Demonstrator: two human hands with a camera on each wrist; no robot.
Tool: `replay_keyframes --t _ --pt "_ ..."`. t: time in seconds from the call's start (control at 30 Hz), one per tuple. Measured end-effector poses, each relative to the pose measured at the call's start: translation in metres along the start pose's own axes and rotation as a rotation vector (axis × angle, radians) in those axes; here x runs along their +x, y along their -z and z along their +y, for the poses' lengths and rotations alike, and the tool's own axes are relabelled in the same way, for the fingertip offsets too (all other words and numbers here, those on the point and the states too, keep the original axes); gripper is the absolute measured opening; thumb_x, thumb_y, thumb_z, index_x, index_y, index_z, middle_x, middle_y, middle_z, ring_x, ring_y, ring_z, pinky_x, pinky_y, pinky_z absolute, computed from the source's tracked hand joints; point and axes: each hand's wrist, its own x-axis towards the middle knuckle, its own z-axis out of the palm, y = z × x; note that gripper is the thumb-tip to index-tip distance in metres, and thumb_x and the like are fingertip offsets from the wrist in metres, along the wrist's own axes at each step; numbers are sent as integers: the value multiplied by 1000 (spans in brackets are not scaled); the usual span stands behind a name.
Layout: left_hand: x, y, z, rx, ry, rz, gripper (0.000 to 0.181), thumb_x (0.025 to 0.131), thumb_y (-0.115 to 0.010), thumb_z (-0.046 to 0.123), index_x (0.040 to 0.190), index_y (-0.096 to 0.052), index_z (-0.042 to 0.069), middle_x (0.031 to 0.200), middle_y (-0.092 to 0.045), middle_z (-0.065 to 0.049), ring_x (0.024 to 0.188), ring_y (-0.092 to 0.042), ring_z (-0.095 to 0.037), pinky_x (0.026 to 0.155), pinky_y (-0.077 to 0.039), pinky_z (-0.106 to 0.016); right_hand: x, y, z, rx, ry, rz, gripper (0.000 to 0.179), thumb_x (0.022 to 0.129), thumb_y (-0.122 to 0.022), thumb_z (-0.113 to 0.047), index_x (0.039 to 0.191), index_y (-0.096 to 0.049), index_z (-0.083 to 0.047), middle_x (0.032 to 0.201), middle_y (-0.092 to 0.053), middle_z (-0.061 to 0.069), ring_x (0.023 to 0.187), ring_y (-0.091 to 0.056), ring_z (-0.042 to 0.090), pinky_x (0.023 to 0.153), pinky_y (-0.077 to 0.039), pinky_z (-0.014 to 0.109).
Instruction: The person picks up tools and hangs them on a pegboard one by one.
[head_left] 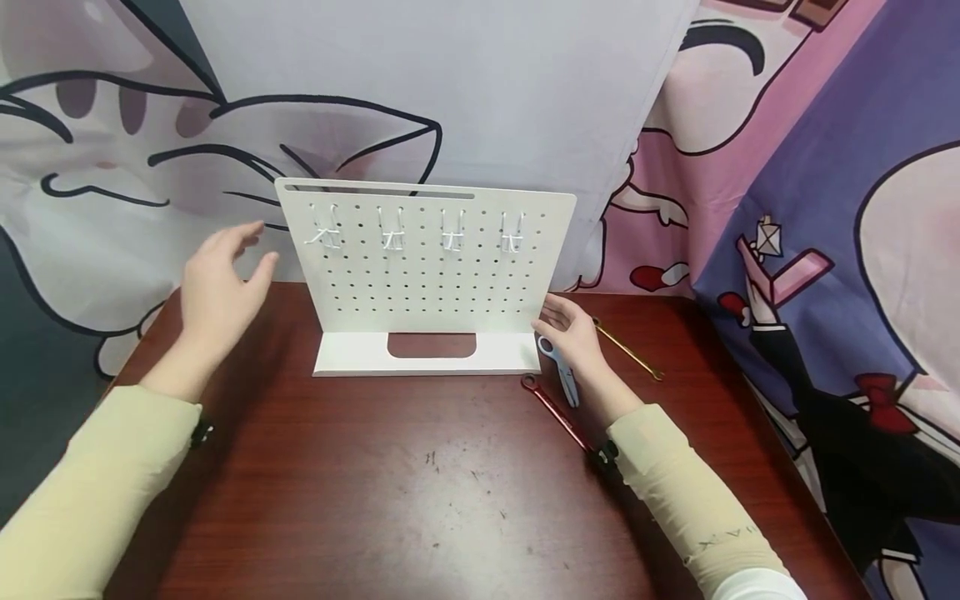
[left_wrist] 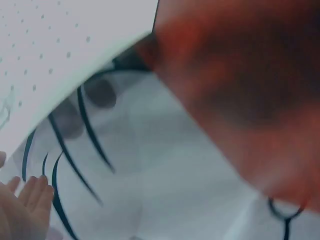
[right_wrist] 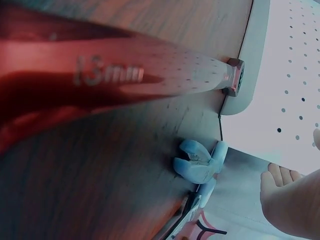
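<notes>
Basically, white pegboard stand [head_left: 427, 290] at 12 o'clock on the reddish-brown table [head_left: 405, 483]: upright panel, rows of small round holes, long slot along the top edge, flat base [head_left: 348, 354] with a rounded cut-out. Four white hooks [head_left: 452, 242] run in a row across the upper panel; the one nearest 10 o'clock sits skewed. Left hand [head_left: 219, 287] hovers at the board's 9 o'clock, clear of the edge, thumb and fingers apart in a C, nothing held. Right hand [head_left: 572, 337] at its 4 o'clock, thumb in front of the side edge, fingers alongside; can't tell if they clamp it. Forearms in pale yellow-green sleeves [head_left: 97, 475] reach in from 8 and 5 o'clock. Near the right hand: blue scissors-like tool [head_left: 558, 372], red wrench [head_left: 555, 410] marked 13mm toward 5 o'clock, gold-coloured wrench [head_left: 627, 348] toward 4.
</notes>
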Motion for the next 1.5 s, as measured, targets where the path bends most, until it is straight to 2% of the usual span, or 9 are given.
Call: replay_keyframes --t 0.13,0.2,0.4,0.63,0.8,1.03,1.5 --pt "20 9 6 -11 -140 63 42 96 -73 4 137 -69 2 131 -71 -25 121 -65 -45 102 -49 -62 0 3 -2 -13 -24 -1 61 99 -72 -6 154 -47 7 156 -53 29 147 -53 41 125 -42 47" --pt "30 13 12 -12 -196 66 41 95 -73 3 136 -69 2 133 -71 -23 125 -64 -44 107 -48 -59 1 3 -2 -22 -31 2 62 99 -71 -7 154 -46 7 157 -53 29 148 -53 41 125 -42 47" --pt "57 16 29 18 -332 14 42 96 -74 2 138 -68 4 137 -69 -20 131 -60 -44 117 -45 -54 1 2 -1 -41 -37 5 62 100 -70 -6 155 -46 6 157 -52 28 147 -53 41 125 -42 48" --pt "74 4 39 23 -432 -42 39 93 -74 1 132 -70 2 133 -70 -20 129 -60 -43 119 -44 -52 1 0 -1 -20 -36 -1 62 99 -70 -4 155 -46 7 156 -52 30 147 -53 41 125 -42 48" --pt "76 -4 42 53 -410 -84 35 94 -74 4 129 -71 4 129 -72 -19 128 -61 -42 122 -44 -51 2 -1 -1 -9 -35 -7 63 100 -70 -4 155 -44 8 157 -52 30 148 -51 41 126 -41 47" --pt "76 -10 44 63 -368 -124 28 96 -73 7 125 -72 2 120 -74 -20 117 -65 -42 102 -50 -57 2 -1 1 -1 -24 0 62 99 -70 -3 154 -46 8 155 -53 30 147 -53 42 125 -42 48" --pt "72 -20 43 -24 -301 -92 27 97 -73 3 124 -71 -3 118 -73 -24 120 -62 -43 109 -47 -57 0 2 0 3 -25 -7 60 99 -69 -2 154 -47 8 155 -54 29 146 -54 41 123 -44 49"
